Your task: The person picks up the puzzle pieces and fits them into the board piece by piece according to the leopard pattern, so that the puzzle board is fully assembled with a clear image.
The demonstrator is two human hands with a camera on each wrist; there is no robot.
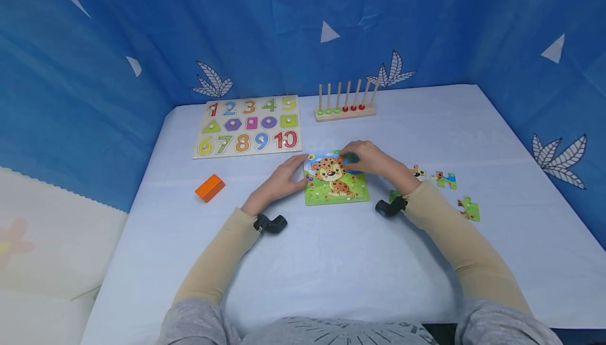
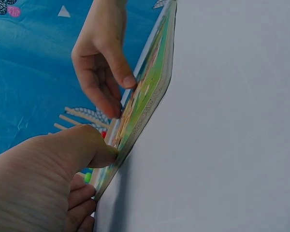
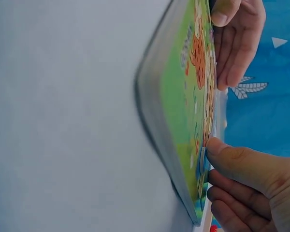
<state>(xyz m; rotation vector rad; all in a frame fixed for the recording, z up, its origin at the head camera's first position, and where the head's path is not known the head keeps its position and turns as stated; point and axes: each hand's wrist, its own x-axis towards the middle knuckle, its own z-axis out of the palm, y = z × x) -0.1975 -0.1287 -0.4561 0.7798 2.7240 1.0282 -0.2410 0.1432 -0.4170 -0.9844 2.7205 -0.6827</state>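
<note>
A square jigsaw puzzle (image 1: pixel 333 187) with a cartoon leopard lies on the table, its lower part green and its top blue. My left hand (image 1: pixel 283 178) lies along its left side with fairly straight fingers; in the left wrist view the thumb (image 2: pixel 104 155) touches the puzzle's edge. At the upper right of the picture, my right hand (image 1: pixel 371 159) pinches a puzzle piece (image 3: pixel 202 162), which stands slightly proud of the surface there. A dark patch shows beside those fingers in the head view, and the hand partly covers that corner.
Loose puzzle pieces (image 1: pixel 445 179) lie right of the puzzle, one (image 1: pixel 394 195) partly hidden by the right wrist camera. Behind stand a number board (image 1: pixel 248 124) and a peg rack (image 1: pixel 345 113) with green and red beads. An orange block (image 1: pixel 210 188) lies left.
</note>
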